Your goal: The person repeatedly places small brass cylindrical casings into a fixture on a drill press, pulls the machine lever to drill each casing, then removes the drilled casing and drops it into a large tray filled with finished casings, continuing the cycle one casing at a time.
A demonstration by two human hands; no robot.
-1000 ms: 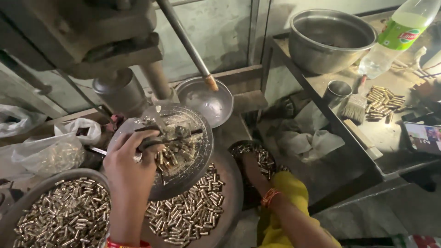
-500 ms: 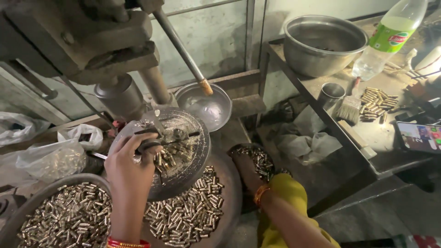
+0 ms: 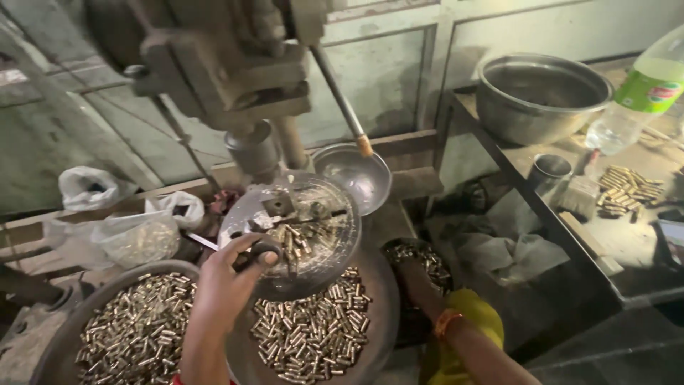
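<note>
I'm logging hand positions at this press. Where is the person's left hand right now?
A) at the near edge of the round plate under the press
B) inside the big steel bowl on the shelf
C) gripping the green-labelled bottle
A: the left hand rests its fingers on the near edge of the round plate that carries small brass pieces, far from bottle and bowl.

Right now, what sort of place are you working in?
Probably a small metalworking shop: a press stands over a round plate, basins hold heaps of small brass tubes, and the left hand rests at the plate's edge.
</note>
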